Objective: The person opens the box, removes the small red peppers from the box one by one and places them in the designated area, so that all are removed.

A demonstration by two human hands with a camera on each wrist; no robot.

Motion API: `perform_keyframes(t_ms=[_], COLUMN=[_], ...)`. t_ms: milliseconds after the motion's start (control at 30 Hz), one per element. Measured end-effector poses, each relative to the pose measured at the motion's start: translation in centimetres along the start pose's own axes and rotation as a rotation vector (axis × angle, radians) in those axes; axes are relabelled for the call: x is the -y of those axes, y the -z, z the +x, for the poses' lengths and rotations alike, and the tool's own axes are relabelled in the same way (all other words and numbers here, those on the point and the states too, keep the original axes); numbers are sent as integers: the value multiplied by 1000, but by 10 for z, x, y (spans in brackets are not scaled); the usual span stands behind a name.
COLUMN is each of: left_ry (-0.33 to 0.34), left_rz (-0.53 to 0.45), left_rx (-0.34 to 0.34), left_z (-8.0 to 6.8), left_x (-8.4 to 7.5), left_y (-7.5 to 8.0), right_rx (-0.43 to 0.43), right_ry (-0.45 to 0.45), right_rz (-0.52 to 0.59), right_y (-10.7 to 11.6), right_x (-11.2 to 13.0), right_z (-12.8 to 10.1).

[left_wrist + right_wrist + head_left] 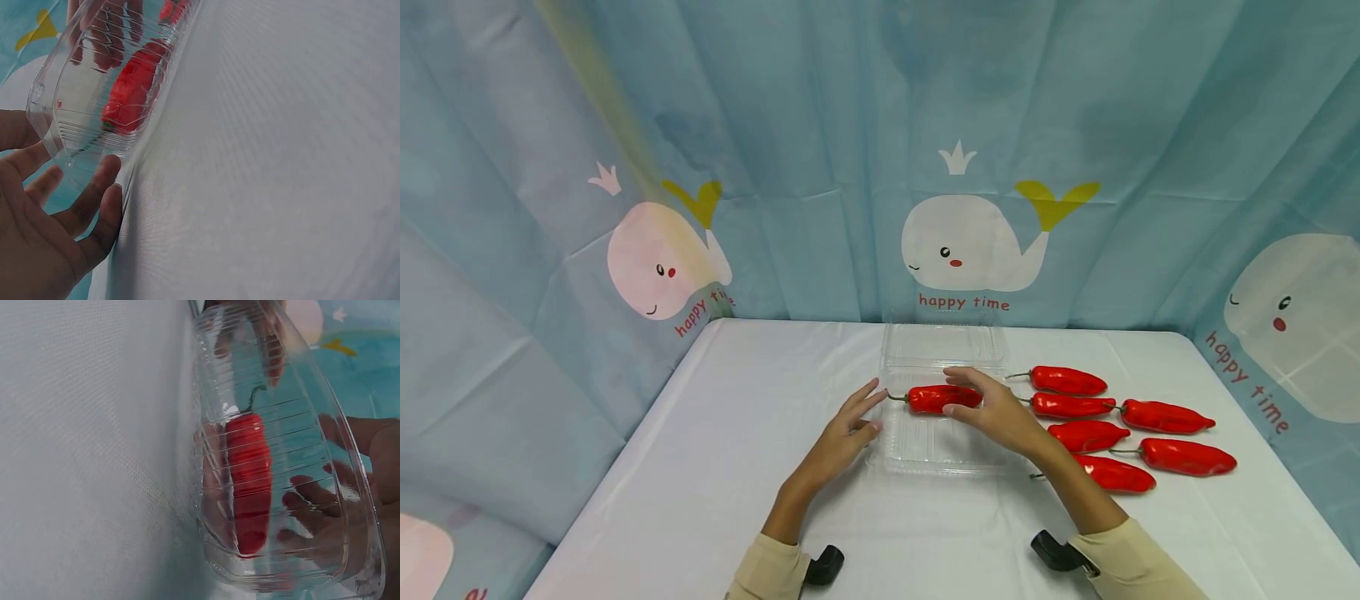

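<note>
A clear plastic clamshell container (925, 446) lies open on the white table, its lid (943, 346) folded back toward the curtain. My right hand (958, 393) pinches a red pepper (928, 398) between thumb and fingers, holding it over the tray's far part. Through the plastic, the right wrist view shows that pepper (250, 481) and my fingers (312, 506). My left hand (865, 410) has straight fingers touching the container's left edge. In the left wrist view the fingertips (103, 187) meet the container's rim (47, 119), with the pepper (134, 87) inside.
Several more red peppers (1086, 435) lie loose on the table right of the container, partly under my right forearm. A blue whale-print curtain (970, 242) closes in the back and sides. The table's left half (737, 433) is bare white cloth.
</note>
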State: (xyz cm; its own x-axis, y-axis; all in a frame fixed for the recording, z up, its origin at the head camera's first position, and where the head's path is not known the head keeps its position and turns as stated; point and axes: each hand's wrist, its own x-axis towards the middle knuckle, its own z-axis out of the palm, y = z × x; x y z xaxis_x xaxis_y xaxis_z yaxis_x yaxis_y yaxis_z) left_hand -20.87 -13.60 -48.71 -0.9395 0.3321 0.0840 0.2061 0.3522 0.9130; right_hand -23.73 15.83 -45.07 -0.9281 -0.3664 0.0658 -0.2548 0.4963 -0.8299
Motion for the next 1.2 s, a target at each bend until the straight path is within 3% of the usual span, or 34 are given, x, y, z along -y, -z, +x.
perform_keyframes(t_ms=[567,1200], left_ry=[0,6], left_rz=[-28,-20], left_rx=[7,2], left_z=[0,0], left_x=[-2,-1], left_y=[0,0], right_rx=[53,105], right_ry=[-2,-37], right_rz=[5,-75], right_y=[-5,-16], right_x=[-5,-2], right_z=[9,13])
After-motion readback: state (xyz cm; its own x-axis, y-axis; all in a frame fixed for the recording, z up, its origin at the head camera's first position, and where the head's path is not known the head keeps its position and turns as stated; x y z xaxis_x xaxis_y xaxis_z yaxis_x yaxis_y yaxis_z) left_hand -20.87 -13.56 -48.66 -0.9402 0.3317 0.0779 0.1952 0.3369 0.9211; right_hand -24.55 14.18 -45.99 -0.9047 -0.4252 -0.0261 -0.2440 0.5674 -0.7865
